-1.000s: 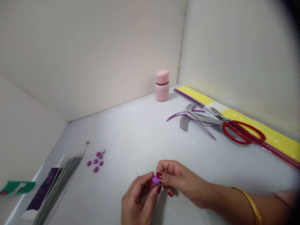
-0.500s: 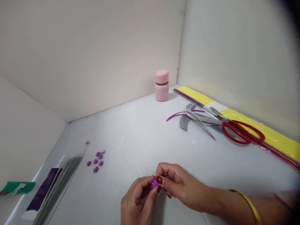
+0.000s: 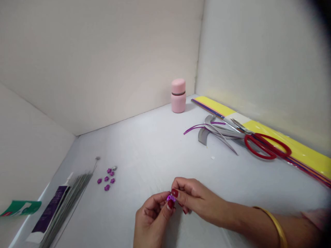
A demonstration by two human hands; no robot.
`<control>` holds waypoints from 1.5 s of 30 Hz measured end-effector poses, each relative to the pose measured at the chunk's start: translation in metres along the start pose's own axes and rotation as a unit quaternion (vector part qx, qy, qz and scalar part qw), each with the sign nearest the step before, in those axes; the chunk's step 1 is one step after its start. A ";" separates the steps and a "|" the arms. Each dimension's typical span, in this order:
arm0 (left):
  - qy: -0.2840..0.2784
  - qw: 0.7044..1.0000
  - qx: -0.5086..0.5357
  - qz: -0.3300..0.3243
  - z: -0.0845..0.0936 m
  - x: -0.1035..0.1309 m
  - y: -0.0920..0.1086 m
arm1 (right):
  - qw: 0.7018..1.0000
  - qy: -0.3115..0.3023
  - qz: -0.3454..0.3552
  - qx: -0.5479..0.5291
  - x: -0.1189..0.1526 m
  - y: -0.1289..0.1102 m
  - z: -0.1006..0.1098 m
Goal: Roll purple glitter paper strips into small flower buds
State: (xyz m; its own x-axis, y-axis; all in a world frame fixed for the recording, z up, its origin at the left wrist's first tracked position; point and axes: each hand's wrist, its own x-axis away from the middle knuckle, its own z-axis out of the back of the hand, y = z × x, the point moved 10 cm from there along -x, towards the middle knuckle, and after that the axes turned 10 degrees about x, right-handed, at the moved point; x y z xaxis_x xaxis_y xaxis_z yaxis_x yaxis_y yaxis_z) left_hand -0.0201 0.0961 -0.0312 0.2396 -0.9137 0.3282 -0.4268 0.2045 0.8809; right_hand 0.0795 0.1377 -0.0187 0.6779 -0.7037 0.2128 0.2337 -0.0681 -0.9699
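Observation:
Between the fingertips of both hands is a small shiny purple folded paper star (image 3: 170, 198), partly covered by the fingers. My left hand (image 3: 154, 217) pinches it from the lower left, its thumb pressed on the front. My right hand (image 3: 192, 196) closes thumb and forefinger on its upper right side. To the left on the white table lie several loose purple paper stars (image 3: 106, 178), with a small silver star (image 3: 114, 168) beside them.
At left lie a bundle of thin grey wires (image 3: 69, 206) and a purple-and-white glue tube (image 3: 49, 210). A pink flask (image 3: 178, 96) stands near the back corner. At right, red-handled scissors (image 3: 267, 146) rest by paper strips (image 3: 219, 131) and a yellow paper pack (image 3: 284, 141).
My left thumb has shifted up onto the front of the purple star, and the fingers of both hands sit slightly higher around it. The view has moved a little.

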 end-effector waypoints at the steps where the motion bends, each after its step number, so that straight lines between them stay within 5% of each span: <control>1: -0.004 1.000 0.003 -0.005 -0.001 0.000 0.000 | 1.000 0.003 0.005 0.019 0.001 -0.002 0.001; 5: -0.029 0.991 -0.077 -0.107 -0.005 0.006 0.015 | 1.000 0.007 0.003 0.009 0.001 -0.004 0.000; 9: -0.050 0.949 -0.222 -0.219 -0.012 0.016 0.037 | 0.999 -0.008 -0.008 -0.042 -0.001 -0.001 -0.003; 19: -0.041 0.973 -0.210 -0.080 -0.007 0.006 0.020 | 0.982 0.057 0.095 0.156 0.007 -0.035 0.014; 23: -0.022 0.965 -0.207 -0.161 -0.005 0.010 0.026 | 0.990 0.058 0.062 0.109 0.004 -0.026 0.013; 26: -0.033 0.922 -0.256 -0.289 -0.013 0.023 0.042 | 0.999 0.030 0.012 -0.003 0.000 -0.011 0.005; 29: -0.052 0.888 -0.298 -0.345 -0.020 0.030 0.049 | 1.000 0.010 0.000 -0.011 0.001 -0.005 -0.001; 34: 0.010 0.902 -0.283 -0.326 -0.006 0.028 0.054 | 0.997 0.001 0.032 0.075 0.005 -0.012 -0.003; 45: -0.052 0.922 -0.249 -0.291 -0.017 0.025 0.047 | 0.989 0.016 0.066 0.131 0.006 -0.023 0.002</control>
State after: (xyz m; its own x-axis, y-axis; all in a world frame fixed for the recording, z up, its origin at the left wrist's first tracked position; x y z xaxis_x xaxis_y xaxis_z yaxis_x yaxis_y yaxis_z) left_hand -0.0194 0.0886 0.0246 0.2057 -0.9428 -0.2623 0.2082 -0.2197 0.9531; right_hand 0.0792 0.1365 0.0048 0.6935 -0.7161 0.0793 0.3210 0.2085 -0.9238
